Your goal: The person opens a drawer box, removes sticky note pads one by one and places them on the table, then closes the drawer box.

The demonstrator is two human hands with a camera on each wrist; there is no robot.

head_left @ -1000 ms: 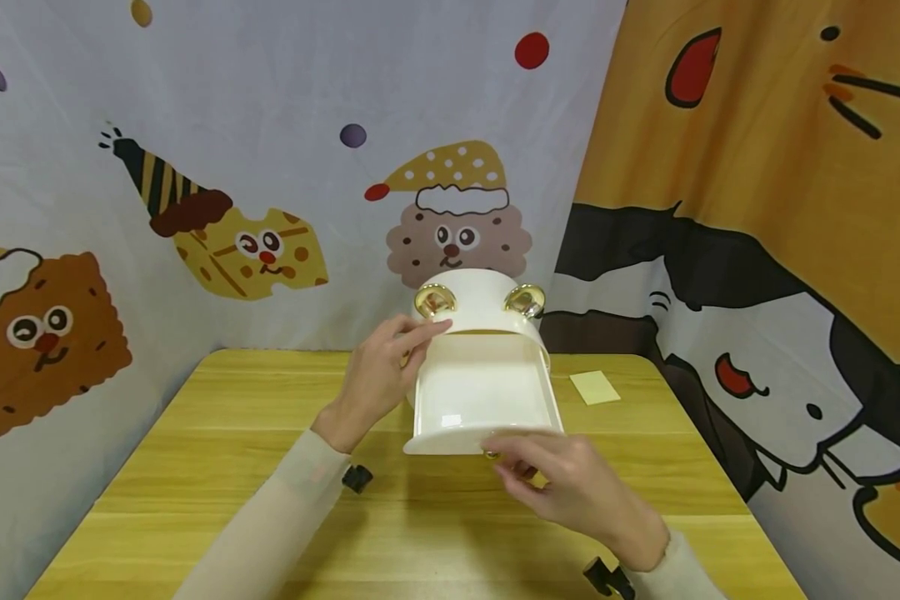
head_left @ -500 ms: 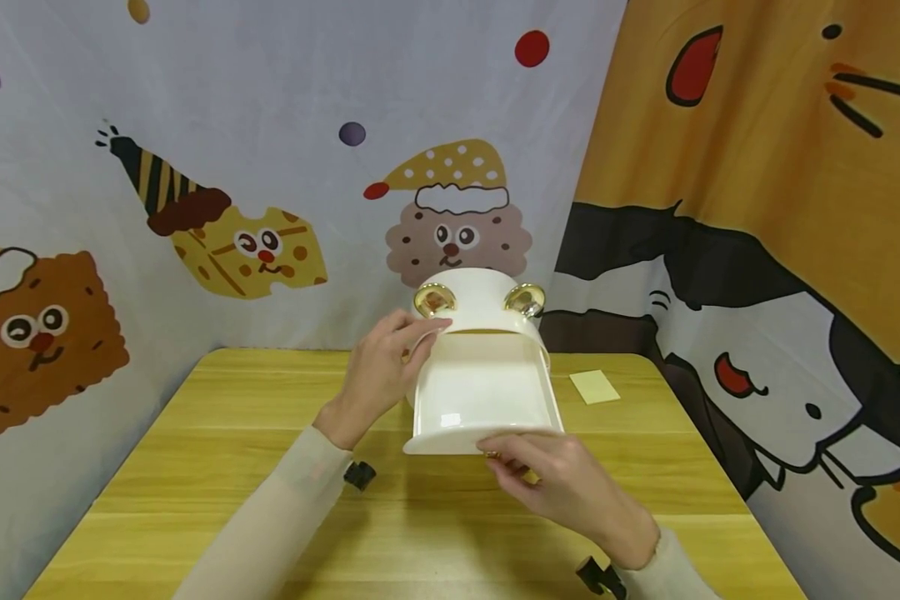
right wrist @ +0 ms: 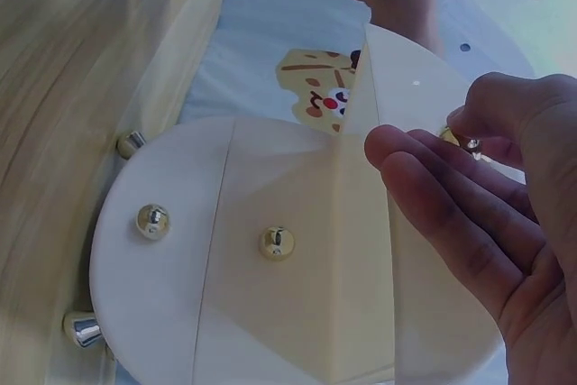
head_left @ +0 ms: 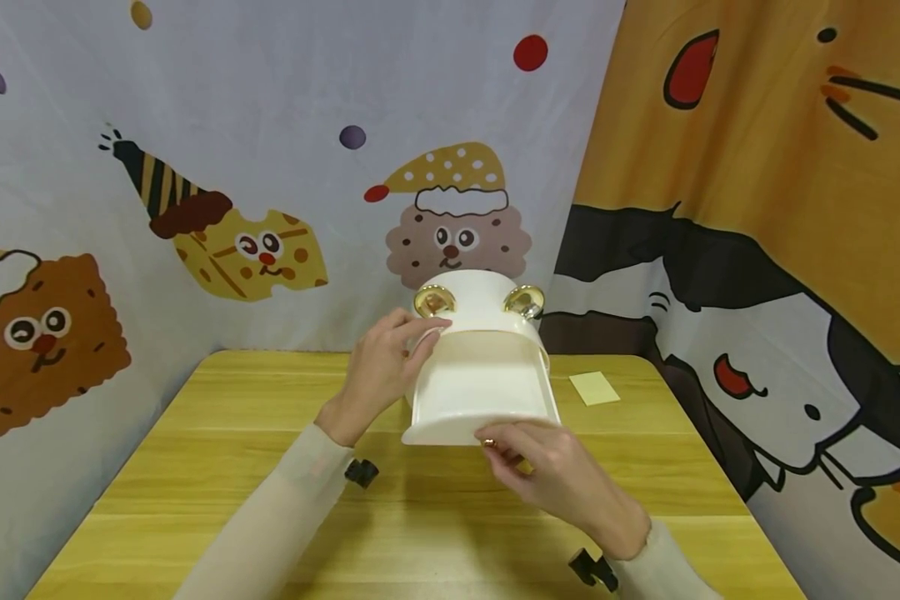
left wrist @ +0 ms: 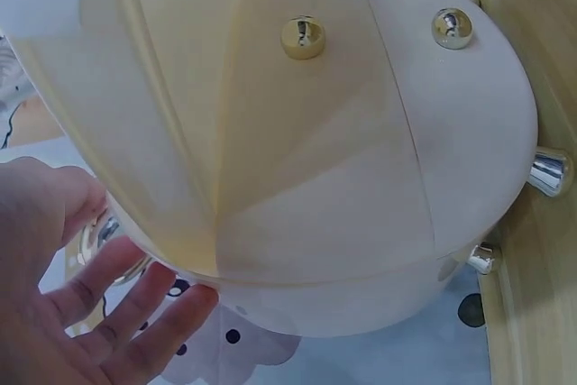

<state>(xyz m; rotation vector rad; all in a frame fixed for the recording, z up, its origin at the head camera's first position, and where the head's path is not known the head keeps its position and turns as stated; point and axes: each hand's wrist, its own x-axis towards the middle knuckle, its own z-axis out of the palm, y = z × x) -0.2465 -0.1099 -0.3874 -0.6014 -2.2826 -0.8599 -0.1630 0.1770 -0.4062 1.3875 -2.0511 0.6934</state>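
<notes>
A rounded white drawer box with gold ear-like rings on top stands on the table. Its top drawer juts out toward me, with bare white floor showing. My right hand pinches the small gold knob on that drawer's front; fingers partly cover the knob in the right wrist view. Straight fingers of my left hand rest against the box's upper left edge, near the left ring. Two lower drawer fronts, with gold knobs, sit flush below in the left wrist view.
A yellow sticky note lies on the wooden table, right of the box. Gold feet hold the box up. Cartoon-printed curtains hang behind and beside the table.
The top drawer has slid slightly back toward the box, and my right hand has moved with its knob. My left hand stays at the box's edge.
</notes>
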